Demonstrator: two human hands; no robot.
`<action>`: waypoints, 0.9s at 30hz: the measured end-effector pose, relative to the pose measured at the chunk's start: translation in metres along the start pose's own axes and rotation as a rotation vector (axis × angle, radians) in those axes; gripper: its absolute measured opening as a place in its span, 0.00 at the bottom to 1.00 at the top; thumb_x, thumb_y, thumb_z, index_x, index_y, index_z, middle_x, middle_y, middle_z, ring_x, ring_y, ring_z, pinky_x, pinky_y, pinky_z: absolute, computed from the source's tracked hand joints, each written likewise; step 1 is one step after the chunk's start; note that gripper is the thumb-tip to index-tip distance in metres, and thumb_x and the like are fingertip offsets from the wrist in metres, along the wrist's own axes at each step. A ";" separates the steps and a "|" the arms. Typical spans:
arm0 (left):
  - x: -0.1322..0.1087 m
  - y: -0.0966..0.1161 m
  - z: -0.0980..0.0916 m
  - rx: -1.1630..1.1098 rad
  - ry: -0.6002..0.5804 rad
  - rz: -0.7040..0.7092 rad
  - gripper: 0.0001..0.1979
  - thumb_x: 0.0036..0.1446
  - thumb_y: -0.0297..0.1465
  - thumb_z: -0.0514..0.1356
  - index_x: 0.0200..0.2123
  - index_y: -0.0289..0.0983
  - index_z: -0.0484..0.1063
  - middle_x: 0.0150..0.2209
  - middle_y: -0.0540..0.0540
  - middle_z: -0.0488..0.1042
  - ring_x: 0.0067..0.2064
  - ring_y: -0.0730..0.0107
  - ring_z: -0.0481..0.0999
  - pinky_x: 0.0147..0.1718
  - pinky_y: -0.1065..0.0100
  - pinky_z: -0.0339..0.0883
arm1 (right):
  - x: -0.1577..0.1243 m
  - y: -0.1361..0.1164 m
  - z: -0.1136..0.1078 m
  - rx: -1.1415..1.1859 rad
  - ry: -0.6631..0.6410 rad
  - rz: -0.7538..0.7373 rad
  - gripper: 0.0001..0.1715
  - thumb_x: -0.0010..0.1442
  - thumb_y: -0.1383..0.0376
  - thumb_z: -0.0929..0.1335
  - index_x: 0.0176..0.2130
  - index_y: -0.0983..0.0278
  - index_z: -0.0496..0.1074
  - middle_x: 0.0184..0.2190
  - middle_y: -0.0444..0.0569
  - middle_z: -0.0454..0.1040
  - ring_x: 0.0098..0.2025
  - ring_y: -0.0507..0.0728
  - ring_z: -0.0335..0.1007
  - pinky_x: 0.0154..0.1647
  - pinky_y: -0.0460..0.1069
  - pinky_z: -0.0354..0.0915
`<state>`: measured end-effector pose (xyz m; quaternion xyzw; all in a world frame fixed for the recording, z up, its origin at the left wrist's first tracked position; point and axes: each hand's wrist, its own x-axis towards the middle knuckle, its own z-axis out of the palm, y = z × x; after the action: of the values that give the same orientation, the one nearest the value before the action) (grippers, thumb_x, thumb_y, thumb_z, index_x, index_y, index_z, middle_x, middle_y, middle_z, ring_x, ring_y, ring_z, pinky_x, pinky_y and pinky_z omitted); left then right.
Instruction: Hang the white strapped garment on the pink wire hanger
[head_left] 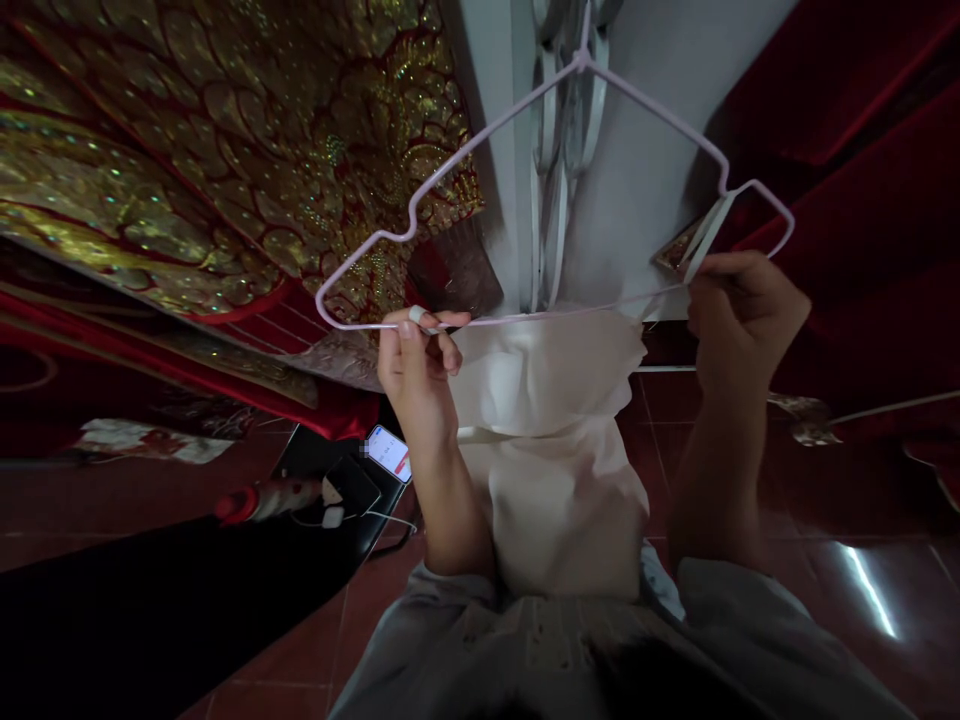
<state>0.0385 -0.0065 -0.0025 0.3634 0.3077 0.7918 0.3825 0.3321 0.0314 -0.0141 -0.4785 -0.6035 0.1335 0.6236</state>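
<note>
A thin pale pink clothes hanger (pixel 525 110) hangs in front of me, its hook at the top centre. My left hand (pixel 417 365) is closed around the hanger's bottom bar near its left end. My right hand (pixel 742 315) is closed on the right end of the bar, pinching a white strap (pixel 709 240) against it. A cream white garment (pixel 555 450) is draped over the bar between my hands and hangs down toward my lap.
A red and gold sequinned garment (pixel 225 160) fills the upper left. Dark red velvet cloth (pixel 862 150) hangs on the right. A grey pillar (pixel 637 180) stands behind the hanger. A phone (pixel 388 452) and a red-handled tool (pixel 262 500) lie on a dark surface at lower left. The floor is red tile.
</note>
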 end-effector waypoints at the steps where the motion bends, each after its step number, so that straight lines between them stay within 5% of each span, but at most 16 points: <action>1: 0.000 0.000 0.000 0.003 0.001 -0.004 0.21 0.65 0.48 0.76 0.34 0.38 0.77 0.34 0.43 0.87 0.21 0.78 0.61 0.21 0.74 0.57 | 0.004 -0.009 0.000 0.008 0.003 -0.006 0.09 0.65 0.68 0.70 0.41 0.61 0.82 0.34 0.47 0.79 0.24 0.47 0.60 0.23 0.46 0.55; 3: 0.000 0.000 0.000 0.029 -0.001 -0.014 0.22 0.65 0.49 0.75 0.34 0.38 0.76 0.34 0.43 0.87 0.21 0.78 0.60 0.21 0.73 0.57 | 0.010 -0.030 0.003 0.047 0.047 -0.027 0.12 0.61 0.73 0.70 0.38 0.62 0.85 0.31 0.46 0.82 0.19 0.44 0.55 0.17 0.44 0.49; 5: -0.001 -0.001 0.000 0.063 0.011 -0.035 0.22 0.66 0.49 0.74 0.34 0.39 0.74 0.34 0.43 0.87 0.21 0.77 0.60 0.22 0.73 0.58 | 0.017 -0.045 0.008 0.084 0.064 -0.049 0.17 0.61 0.75 0.71 0.45 0.62 0.88 0.37 0.49 0.87 0.19 0.45 0.65 0.15 0.42 0.51; 8: -0.002 -0.001 -0.002 0.092 0.017 -0.095 0.21 0.70 0.47 0.72 0.34 0.39 0.72 0.35 0.44 0.86 0.22 0.77 0.60 0.22 0.73 0.58 | 0.029 -0.044 0.009 0.156 0.204 -0.140 0.25 0.61 0.76 0.75 0.54 0.59 0.88 0.45 0.52 0.89 0.34 0.55 0.85 0.17 0.40 0.60; 11: -0.003 -0.002 -0.003 0.080 -0.029 -0.110 0.22 0.68 0.48 0.74 0.34 0.39 0.73 0.36 0.44 0.87 0.22 0.78 0.57 0.22 0.74 0.57 | 0.036 -0.024 0.004 0.204 0.345 -0.240 0.29 0.59 0.79 0.76 0.54 0.55 0.88 0.47 0.51 0.90 0.46 0.61 0.90 0.19 0.38 0.64; 18: -0.002 0.000 -0.003 0.070 -0.030 -0.083 0.22 0.63 0.51 0.76 0.34 0.40 0.76 0.35 0.44 0.87 0.22 0.76 0.55 0.21 0.72 0.55 | 0.037 -0.002 -0.002 0.029 0.233 -0.244 0.38 0.62 0.73 0.76 0.68 0.56 0.80 0.52 0.53 0.85 0.49 0.59 0.87 0.23 0.39 0.65; 23: -0.002 0.000 -0.005 0.104 -0.024 -0.094 0.21 0.65 0.50 0.75 0.35 0.40 0.75 0.36 0.44 0.86 0.22 0.75 0.55 0.22 0.71 0.54 | 0.050 0.001 0.000 0.031 0.251 -0.292 0.43 0.57 0.76 0.75 0.67 0.50 0.81 0.65 0.49 0.80 0.38 0.48 0.76 0.19 0.39 0.50; 27: -0.002 0.000 -0.006 0.109 -0.024 -0.100 0.22 0.66 0.50 0.74 0.34 0.40 0.74 0.36 0.43 0.86 0.23 0.76 0.55 0.22 0.71 0.53 | 0.046 0.025 -0.006 0.041 0.362 -0.232 0.40 0.58 0.69 0.77 0.68 0.54 0.80 0.50 0.50 0.83 0.30 0.47 0.67 0.20 0.40 0.56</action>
<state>0.0344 -0.0092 -0.0065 0.3773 0.3633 0.7494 0.4051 0.3583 0.0761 -0.0032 -0.4093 -0.5299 -0.0149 0.7426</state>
